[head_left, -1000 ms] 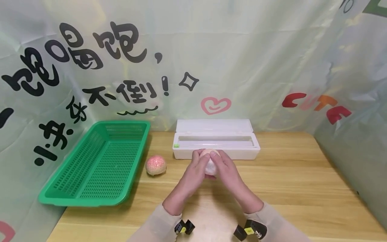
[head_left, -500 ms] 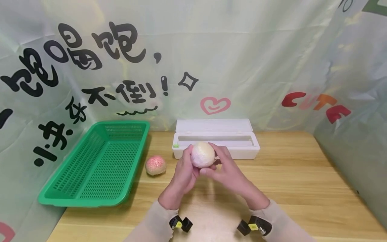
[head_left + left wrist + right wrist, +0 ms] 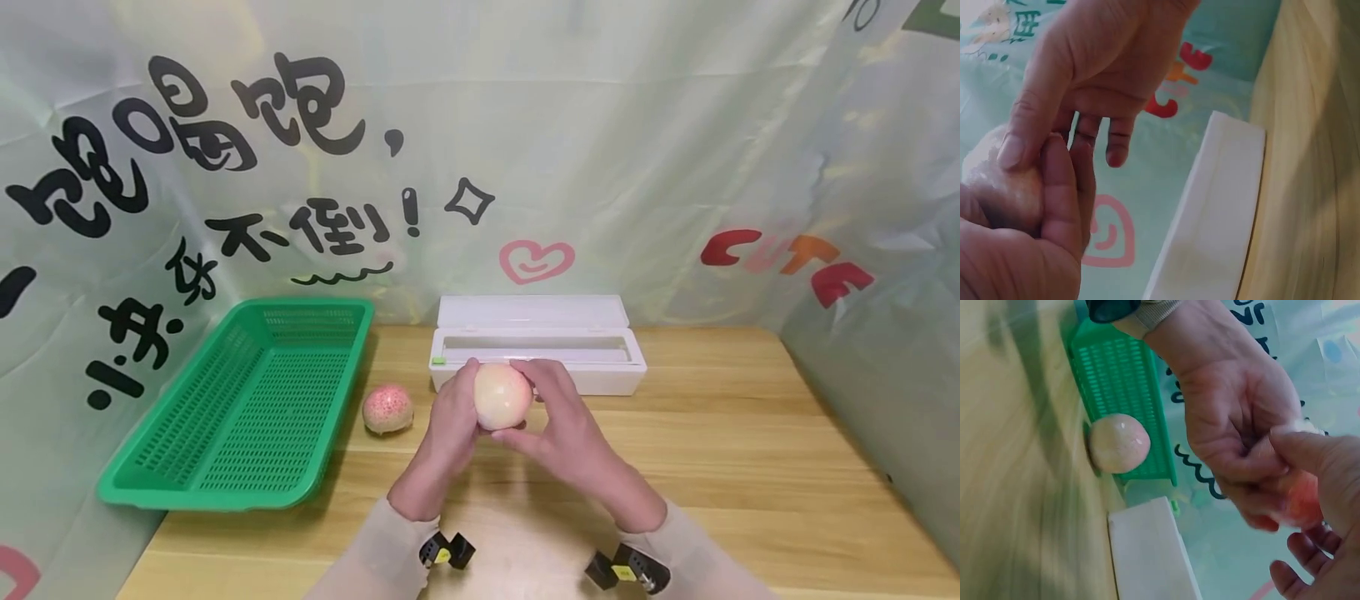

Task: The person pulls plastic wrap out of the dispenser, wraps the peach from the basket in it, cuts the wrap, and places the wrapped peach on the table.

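A round, pale peach [image 3: 502,398] with a pink flush is held up between both hands, above the table and in front of the white box. Its surface shines, and in the left wrist view the peach [image 3: 1019,194] shows wrinkled clear film. My left hand [image 3: 447,425] grips it from the left side, fingers curled round underneath. From the right, my right hand [image 3: 561,425] pinches it, thumb low at the front and fingers over the far side. A second peach [image 3: 387,409], speckled pink, rests on the table left of my hands.
A long white cling film dispenser [image 3: 540,380] stands behind the hands with its lid raised. On the left lies a green perforated basket [image 3: 307,475]. A printed curtain [image 3: 637,167] hangs round the back and sides of the wooden table [image 3: 720,467].
The peach, mostly covered by both hands earlier, is now exposed at the front and turned to another side. My hands have moved slightly apart around it.
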### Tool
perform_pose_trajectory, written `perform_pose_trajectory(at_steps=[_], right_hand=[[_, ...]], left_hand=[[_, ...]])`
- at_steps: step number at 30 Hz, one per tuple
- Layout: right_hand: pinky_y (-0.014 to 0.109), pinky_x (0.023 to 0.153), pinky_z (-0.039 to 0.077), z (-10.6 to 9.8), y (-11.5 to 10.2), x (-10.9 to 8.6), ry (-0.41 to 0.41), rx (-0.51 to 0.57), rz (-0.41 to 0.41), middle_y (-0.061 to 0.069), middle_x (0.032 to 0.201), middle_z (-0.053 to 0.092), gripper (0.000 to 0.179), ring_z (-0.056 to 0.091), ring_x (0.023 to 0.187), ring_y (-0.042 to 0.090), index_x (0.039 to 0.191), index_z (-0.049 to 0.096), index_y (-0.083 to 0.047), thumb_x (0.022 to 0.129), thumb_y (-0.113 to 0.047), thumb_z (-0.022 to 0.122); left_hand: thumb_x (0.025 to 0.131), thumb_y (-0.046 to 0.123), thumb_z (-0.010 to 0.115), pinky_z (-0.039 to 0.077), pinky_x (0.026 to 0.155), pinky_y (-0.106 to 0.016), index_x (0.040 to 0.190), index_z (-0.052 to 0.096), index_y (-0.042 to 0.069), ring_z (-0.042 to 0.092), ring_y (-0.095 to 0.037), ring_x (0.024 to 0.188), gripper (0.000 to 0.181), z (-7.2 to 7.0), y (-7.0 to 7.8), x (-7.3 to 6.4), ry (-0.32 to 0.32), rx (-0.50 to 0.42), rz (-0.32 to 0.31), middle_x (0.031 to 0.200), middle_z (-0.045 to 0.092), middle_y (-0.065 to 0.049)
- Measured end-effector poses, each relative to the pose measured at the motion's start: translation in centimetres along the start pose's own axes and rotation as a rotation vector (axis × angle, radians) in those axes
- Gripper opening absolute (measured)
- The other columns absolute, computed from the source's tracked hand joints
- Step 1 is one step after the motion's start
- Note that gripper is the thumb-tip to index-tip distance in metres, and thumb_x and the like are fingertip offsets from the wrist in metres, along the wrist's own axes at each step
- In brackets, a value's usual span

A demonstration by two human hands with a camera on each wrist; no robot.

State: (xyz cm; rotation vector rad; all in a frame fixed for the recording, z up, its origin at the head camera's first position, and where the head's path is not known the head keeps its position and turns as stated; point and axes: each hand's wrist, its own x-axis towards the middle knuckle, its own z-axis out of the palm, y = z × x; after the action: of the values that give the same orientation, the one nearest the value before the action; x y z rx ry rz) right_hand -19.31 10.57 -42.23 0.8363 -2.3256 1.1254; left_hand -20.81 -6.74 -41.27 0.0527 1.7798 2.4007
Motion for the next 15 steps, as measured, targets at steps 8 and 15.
perform_pose_trajectory(at_steps=[8, 15], right_hand=[[0.055, 0.106, 0.053, -0.21, -0.08, -0.09, -0.017, 0.017, 0.062, 0.013, 0.139, 0.060, 0.089, 0.059, 0.129, 0.031, 0.147, 0.052, -0.008, 0.073, -0.018, 0.099], [0.045, 0.093, 0.059, 0.45, -0.14, -0.22, 0.028, -0.089, 0.005, 0.010, 0.121, 0.060, 0.088, 0.060, 0.110, 0.023, 0.141, 0.056, -0.005, 0.069, -0.028, 0.101]], left_hand=[[0.109, 0.067, 0.031, 0.063, 0.075, -0.035, 0.145, 0.056, 0.005, 0.071, -0.019, 0.094, 0.076, -0.45, 0.16, -0.41, -0.078, 0.098, -0.008, 0.127, 0.065, -0.016], [0.113, 0.042, 0.038, 0.057, 0.073, -0.031, 0.128, 0.069, 0.007, 0.063, -0.017, 0.090, 0.048, 0.41, -0.08, -0.55, 0.038, 0.304, 0.095, 0.115, 0.068, -0.014]])
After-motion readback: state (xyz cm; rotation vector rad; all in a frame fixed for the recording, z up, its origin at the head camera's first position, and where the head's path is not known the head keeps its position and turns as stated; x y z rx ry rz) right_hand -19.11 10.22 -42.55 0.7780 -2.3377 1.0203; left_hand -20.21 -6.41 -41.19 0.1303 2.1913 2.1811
